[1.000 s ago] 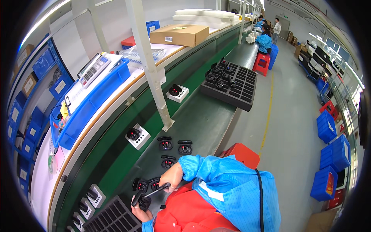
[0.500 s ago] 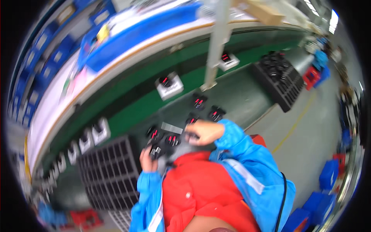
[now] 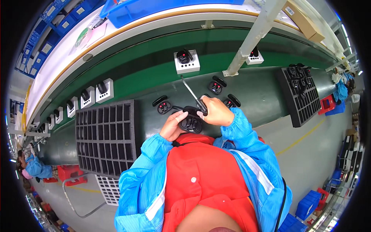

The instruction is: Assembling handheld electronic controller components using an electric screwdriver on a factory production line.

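Note:
An open black earphone case (image 3: 191, 124) with a pair of black earphones in it is held low, close to my body. My left hand (image 3: 172, 126) grips its left side, fingers closed at the lid. My right hand (image 3: 217, 111) is closed around the black handle of a slim tool (image 3: 189, 89) whose silver shaft points up and left; its exact kind is unclear. That hand's fingertips are at the case's right edge. Around them lie more open cases: one (image 3: 164, 106) to the left, one (image 3: 217, 86) beyond, and one (image 3: 232, 101) partly behind my right hand.
A black foam tray (image 3: 135, 127) with many compartments stands at left; another foam tray (image 3: 295, 112), partly filled with cases, is at right. White holders (image 3: 187, 67) carrying black devices line the green bench's back. A metal post (image 3: 247, 48) rises at the bench edge.
The view has turned and sharpened. My hands have come together at one earphone case; earlier they were farther apart. The tool in my right hand now shows clearly, pointing up and left.

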Motion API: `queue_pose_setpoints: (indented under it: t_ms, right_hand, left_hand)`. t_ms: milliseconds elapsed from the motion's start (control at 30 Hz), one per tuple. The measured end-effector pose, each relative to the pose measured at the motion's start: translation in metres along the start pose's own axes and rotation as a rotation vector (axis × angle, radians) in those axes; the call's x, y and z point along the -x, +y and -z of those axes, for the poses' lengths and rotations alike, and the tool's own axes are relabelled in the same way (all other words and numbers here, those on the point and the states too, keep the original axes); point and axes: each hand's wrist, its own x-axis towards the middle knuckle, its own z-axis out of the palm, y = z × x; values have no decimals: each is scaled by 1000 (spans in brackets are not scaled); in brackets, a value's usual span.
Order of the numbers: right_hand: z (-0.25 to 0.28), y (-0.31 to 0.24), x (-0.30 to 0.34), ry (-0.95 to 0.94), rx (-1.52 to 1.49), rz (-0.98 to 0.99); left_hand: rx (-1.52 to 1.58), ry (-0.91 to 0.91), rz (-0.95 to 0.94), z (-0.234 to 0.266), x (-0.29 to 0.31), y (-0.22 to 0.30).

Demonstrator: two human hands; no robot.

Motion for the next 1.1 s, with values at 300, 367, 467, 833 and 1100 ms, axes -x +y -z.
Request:
queue_pose_setpoints:
  t_ms: [300,367,467,833,1100]
  right_hand:
    - [53,45,34,146,-20,-131]
    - [42,37,26,98,-34,-14]
    - [28,26,16,-32,-99,63]
    - [53,23,24,-607,-288,211]
    - [29,21,12,-785,-308,175]
  left_hand:
    - [-56,-72,90,-19,-11,-7]
    - [-22,-116,96,-21,-17,-14]
    - [-17,-104,89,-28,-23,-16]
    - [125,302,-416,26,-7,-7]
    - [-13,369,-526,33,-1,-10]
